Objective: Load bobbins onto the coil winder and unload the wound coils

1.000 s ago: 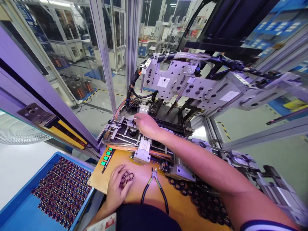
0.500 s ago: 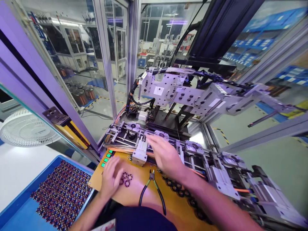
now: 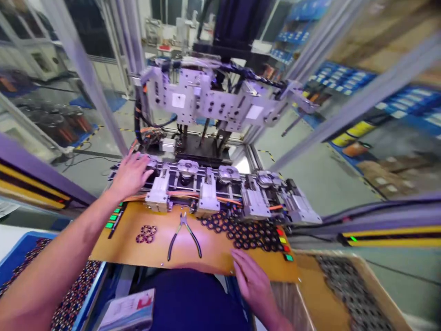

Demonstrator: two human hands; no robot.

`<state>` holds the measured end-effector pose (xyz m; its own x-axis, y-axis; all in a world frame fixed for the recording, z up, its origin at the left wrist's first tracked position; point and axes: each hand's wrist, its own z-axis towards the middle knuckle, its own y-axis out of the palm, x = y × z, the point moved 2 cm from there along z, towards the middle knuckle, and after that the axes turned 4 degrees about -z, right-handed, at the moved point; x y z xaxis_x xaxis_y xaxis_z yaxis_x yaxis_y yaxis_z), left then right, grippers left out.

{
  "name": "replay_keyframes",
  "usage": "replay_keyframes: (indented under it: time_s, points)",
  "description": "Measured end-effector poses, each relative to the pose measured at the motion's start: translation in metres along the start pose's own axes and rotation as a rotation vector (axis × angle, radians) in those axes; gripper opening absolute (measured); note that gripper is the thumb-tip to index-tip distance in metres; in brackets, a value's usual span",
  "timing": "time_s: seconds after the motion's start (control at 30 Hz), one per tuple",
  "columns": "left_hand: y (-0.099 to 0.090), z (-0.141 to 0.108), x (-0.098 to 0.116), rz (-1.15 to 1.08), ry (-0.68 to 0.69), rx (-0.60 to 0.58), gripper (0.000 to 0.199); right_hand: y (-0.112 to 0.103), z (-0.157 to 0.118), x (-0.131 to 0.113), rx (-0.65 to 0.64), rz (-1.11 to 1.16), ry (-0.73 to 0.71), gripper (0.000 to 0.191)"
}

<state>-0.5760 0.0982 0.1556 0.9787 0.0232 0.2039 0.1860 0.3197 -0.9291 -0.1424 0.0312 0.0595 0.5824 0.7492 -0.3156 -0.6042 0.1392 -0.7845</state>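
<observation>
Rings (image 3: 146, 234): small cluster, table's (image 3: 120, 248) left side. Left hand (image 3: 131, 177): fingers spread, apparently attending fixture row's (image 3: 208, 195) left end. Right hand (image 3: 254, 280): open, loose, over front edge.

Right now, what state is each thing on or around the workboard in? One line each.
Cutting pliers: handles spread, lying on board.
Small rings: loose cluster.
Black rings: massed at board's right.
Green buttons: bright.
Blue tray: open, holding small parts.
Brown box: open, holding grey parts.
Left hand: open, over machine.
Right hand: open, near board's edge.
</observation>
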Motion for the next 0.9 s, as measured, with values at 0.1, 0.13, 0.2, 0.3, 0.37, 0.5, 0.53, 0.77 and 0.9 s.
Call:
replay_keyframes:
  time_s: [0.1, 0.13, 0.2, 0.3, 0.37, 0.5, 0.53, 0.77, 0.9]
  points:
    - [-0.007, 0.007, -0.003, 0.009, 0.020, -0.049, 0.050, 0.004, -0.014, 0.024, 0.021, -0.076, 0.111, 0.028]
    - [-0.011, 0.008, -0.001, 0.012, 0.028, -0.060, 0.052, 0.007, -0.014, 0.030, 0.032, -0.095, 0.142, 0.027]
    - [-0.022, 0.003, 0.008, -0.013, 0.017, -0.022, 0.057, 0.013, -0.011, 0.039, 0.043, -0.119, 0.189, 0.025]
    - [-0.040, -0.023, 0.033, -0.148, -0.041, 0.175, 0.058, 0.021, -0.005, 0.045, 0.027, -0.127, 0.232, 0.022]
    - [-0.046, -0.050, 0.055, -0.256, -0.040, 0.252, 0.053, 0.024, -0.003, 0.046, 0.012, -0.116, 0.246, 0.023]
    - [-0.044, -0.102, 0.100, -0.422, -0.020, 0.238, 0.047, 0.016, 0.005, 0.035, 0.019, -0.026, 0.235, 0.027]
    - [-0.042, -0.111, 0.112, -0.462, -0.010, 0.214, 0.043, 0.011, 0.011, 0.026, 0.021, 0.013, 0.221, 0.027]
    - [-0.033, -0.124, 0.186, -0.993, -0.002, -0.215, 0.036, -0.037, 0.088, -0.071, 0.067, 0.766, 0.082, 0.019]
    - [-0.040, -0.127, 0.183, -1.015, -0.031, -0.046, 0.028, -0.033, 0.111, -0.092, 0.021, 0.948, 0.092, 0.018]
